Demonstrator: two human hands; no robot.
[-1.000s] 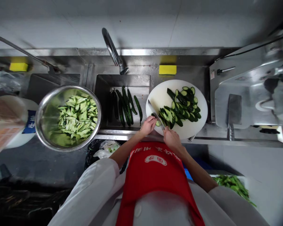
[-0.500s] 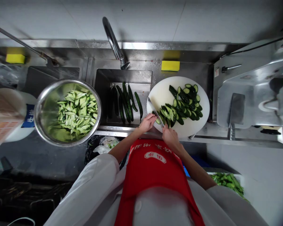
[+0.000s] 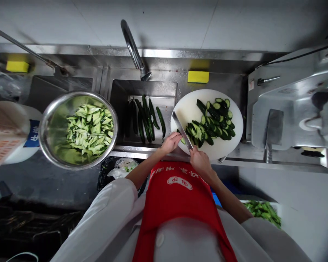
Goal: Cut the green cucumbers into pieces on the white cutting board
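My right hand (image 3: 200, 160) is wrapped round the handle of a knife (image 3: 182, 130), whose blade slants up and left over the round white cutting board (image 3: 229, 97). At the board's left edge, my left hand (image 3: 171, 142) has its fingers closed on a small piece of cucumber (image 3: 183, 140), just left of the blade. Sliced cucumber (image 3: 195, 131) fans out right of the knife, and more dark green slices (image 3: 221, 120) are heaped beyond. Several whole cucumbers (image 3: 146, 120) lie in the sink left of the board.
A steel bowl (image 3: 47, 135) of cut cucumber stands at the left. Behind the sink rises a faucet (image 3: 132, 45). A yellow sponge (image 3: 198, 76) lies behind the board. At the right is a metal machine (image 3: 278, 87); leafy greens (image 3: 265, 213) sit lower right.
The knife and my right hand have shifted slightly right, and more of the blade shows, apart from the piece at my left hand. My left hand has hardly moved.
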